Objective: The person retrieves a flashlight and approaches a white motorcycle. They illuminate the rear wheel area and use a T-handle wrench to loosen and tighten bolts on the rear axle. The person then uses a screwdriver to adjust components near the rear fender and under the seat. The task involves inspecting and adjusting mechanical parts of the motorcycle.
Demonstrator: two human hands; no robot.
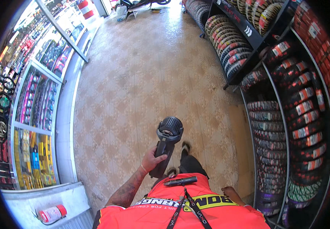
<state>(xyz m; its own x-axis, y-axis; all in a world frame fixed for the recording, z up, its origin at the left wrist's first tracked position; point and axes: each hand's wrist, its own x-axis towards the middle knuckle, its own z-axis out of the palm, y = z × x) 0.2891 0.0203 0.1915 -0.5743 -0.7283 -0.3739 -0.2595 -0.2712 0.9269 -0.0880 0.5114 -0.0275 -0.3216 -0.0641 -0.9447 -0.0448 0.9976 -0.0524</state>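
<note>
My left hand [155, 160] is wrapped round the handle of a black handheld tool [166, 147]. The tool has a ribbed round head, held out over the floor in front of my body. Low at my right side hangs my right hand [229, 192], partly cut off by my red shirt. Its visible fingers are loosely apart, and I see nothing in them. A black lanyard [178, 210] lies down my chest, with a dark cylindrical object [180, 181] near its lower end.
Racks of motorcycle tyres [266, 149] line the right side. Glass display cabinets [35, 103] with packaged goods run along the left. A red extinguisher-shaped canister [52, 214] lies on a white surface at lower left. Patterned tile floor [134, 76] stretches ahead to a parked motorcycle [146, 3].
</note>
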